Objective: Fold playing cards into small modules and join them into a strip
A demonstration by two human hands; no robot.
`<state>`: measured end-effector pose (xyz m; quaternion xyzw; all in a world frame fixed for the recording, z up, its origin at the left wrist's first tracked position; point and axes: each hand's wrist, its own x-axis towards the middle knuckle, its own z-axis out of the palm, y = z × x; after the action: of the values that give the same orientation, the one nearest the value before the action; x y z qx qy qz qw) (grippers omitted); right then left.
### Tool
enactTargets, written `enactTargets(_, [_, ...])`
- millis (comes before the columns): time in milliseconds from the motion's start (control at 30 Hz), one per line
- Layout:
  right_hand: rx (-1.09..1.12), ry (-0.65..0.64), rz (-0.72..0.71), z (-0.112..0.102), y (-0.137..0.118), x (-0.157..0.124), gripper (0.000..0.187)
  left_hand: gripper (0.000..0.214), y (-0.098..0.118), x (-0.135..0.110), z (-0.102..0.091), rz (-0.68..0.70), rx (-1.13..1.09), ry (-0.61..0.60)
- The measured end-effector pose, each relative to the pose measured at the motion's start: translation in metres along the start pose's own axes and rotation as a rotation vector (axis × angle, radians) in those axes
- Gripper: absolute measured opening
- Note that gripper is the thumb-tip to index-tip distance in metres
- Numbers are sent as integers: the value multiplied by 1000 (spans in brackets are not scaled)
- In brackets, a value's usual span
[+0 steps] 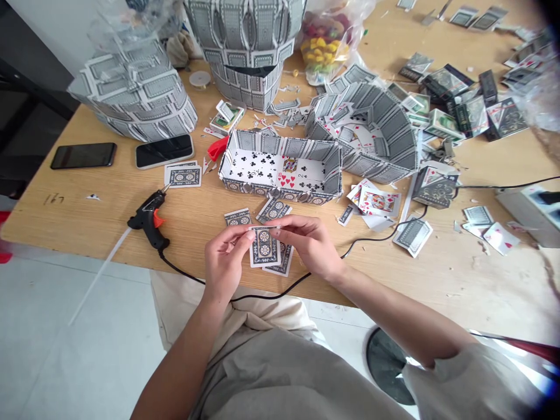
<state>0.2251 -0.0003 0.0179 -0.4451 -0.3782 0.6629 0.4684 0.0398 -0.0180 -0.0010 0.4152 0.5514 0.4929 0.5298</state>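
Your left hand [225, 262] and right hand [307, 245] pinch a narrow white card strip [265, 228] between thumb and fingertips, one hand at each end. The strip lies at lower centre of the frame, its long axis almost level from left to right. Neither hand is clearly nearer, since it spans the gap between them, and nothing stands between it and either hand.

Directly beneath, a blue-backed playing card [265, 247] overlaps a second card [285, 261] on the wooden tabletop [65, 192]; you cannot tell whether the strip touches the upper card. Two more blue-backed cards [273, 210] lie just above your hands.

Farther up, at centre, stands an open rectangular box of glued playing cards [280, 142], its floor showing card faces. To the left of your hands lies a black hot glue gun [149, 219], with its black cord [262, 294] curving below your wrists. Two smartphones [164, 150] sit at left, beyond the gun.

Tiered card structures rise at upper left [131, 96] and upper centre [245, 52], and a curved card wall [367, 131] stands right of the box. Open card decks [446, 87] are heaped at upper right.
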Motion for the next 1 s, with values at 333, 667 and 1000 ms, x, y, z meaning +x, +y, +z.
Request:
enactTargets(333, [-236, -5, -250, 2, 2, -6, 13, 38, 12, 4, -5, -49, -64, -153])
enactTargets(667, [-334, -11, -365, 1, 4, -7, 17, 26, 29, 2, -7, -75, 62, -167])
enactTargets(1000, [-134, -109, -105, 2, 2, -5, 33, 30, 35, -1, -8, -10, 176, -169])
